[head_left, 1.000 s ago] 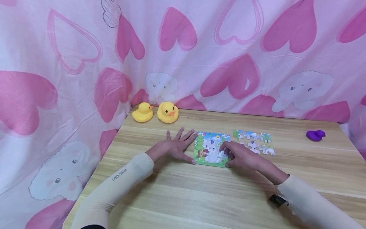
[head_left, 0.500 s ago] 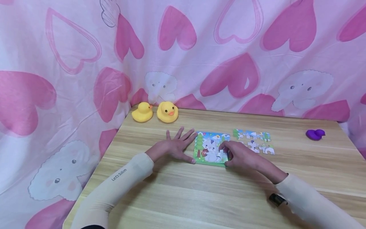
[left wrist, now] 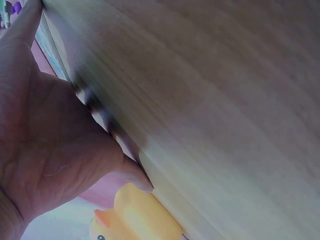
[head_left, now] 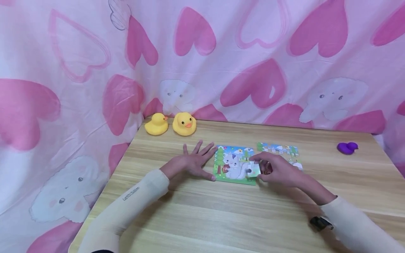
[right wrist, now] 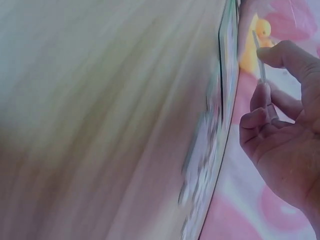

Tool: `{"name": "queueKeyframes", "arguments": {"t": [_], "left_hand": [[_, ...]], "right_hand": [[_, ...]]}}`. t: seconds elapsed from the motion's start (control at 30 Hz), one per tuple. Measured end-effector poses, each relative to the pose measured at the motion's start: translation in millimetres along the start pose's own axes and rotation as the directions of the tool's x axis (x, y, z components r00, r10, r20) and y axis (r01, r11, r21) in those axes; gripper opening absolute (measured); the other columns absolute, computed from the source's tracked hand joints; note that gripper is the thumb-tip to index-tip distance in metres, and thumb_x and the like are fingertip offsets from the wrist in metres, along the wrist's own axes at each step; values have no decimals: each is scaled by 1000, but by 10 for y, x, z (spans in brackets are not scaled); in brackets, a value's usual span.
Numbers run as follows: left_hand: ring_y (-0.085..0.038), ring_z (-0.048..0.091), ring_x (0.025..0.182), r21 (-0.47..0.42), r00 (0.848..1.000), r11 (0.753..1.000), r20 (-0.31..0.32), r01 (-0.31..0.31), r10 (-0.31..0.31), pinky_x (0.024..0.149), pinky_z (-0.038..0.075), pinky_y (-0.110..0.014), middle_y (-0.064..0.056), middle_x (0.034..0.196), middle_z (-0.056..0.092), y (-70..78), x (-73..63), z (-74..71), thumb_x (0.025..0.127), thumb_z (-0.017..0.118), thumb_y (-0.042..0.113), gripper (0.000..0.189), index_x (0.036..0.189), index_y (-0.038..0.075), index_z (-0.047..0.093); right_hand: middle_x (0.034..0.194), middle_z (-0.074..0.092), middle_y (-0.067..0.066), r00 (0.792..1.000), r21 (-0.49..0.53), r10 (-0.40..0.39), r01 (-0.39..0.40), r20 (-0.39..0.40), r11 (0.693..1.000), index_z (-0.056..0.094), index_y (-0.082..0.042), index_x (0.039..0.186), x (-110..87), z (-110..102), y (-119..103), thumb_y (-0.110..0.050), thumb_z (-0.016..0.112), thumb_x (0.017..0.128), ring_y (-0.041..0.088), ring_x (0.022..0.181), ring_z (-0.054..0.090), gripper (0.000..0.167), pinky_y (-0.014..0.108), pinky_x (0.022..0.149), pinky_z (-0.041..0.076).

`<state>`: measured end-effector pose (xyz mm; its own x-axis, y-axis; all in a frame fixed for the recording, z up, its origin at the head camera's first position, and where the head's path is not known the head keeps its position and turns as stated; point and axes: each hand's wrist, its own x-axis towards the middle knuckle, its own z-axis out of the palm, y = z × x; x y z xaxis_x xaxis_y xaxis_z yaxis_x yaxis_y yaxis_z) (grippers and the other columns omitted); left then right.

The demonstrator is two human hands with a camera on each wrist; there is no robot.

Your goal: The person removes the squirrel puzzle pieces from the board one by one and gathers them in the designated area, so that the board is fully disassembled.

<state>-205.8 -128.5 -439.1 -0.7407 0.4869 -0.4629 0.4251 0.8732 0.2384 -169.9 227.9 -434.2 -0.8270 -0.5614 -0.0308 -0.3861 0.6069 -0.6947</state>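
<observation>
A jigsaw puzzle board (head_left: 231,180) with a white cat-like animal picture lies on the table. My right hand (head_left: 278,170) pinches a puzzle piece (head_left: 254,170) between thumb and fingers over the board's right edge. In the right wrist view the piece (right wrist: 261,71) is seen edge-on, clear of the tabletop. My left hand (head_left: 197,163) rests on the table with fingers spread, its thumb and index fingertips right at the board's left edge. Several loose puzzle pieces (head_left: 276,149) lie to the right of the board, partly hidden behind my right hand.
Two yellow rubber ducks (head_left: 184,124) stand at the back left of the wooden table (head_left: 205,218). A small purple duck (head_left: 347,148) sits at the right. A pink heart-patterned curtain (head_left: 196,70) hangs behind and along the left side.
My right hand has lifted the puzzle piece off the board's right part and moved slightly to the right with it. The left hand stays in place.
</observation>
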Motion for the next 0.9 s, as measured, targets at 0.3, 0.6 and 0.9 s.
{"name": "queueKeyframes", "arguments": {"t": [0.3,0.6,0.9], "left_hand": [[-38,-24,164,-19,1000,1000,-11,-19,19,112,-12,-90,12,178,-20,-41,-4,6,81,63,88,123,169,42,-10],[-38,-23,164,-5,1000,1000,-14,-26,26,112,-12,-90,12,178,-21,-24,21,23,81,61,89,123,168,42,-12],[-37,-25,164,-20,1000,1000,-4,-19,19,112,-14,-89,13,178,-22,-31,16,29,80,62,89,124,168,43,-12]], "right_hand": [[98,62,0,998,-12,-16,16,-52,1000,64,-17,141,-374,-321,263,-5,86,85,16,78,56,61,23,62,49],[98,60,-4,991,-128,-44,27,-130,991,65,-16,139,-804,-491,575,-1,88,81,10,79,53,64,22,61,45],[103,64,-4,991,-217,55,-80,-118,973,67,-14,137,-1037,-601,747,1,87,79,2,84,56,64,21,65,50]]}}
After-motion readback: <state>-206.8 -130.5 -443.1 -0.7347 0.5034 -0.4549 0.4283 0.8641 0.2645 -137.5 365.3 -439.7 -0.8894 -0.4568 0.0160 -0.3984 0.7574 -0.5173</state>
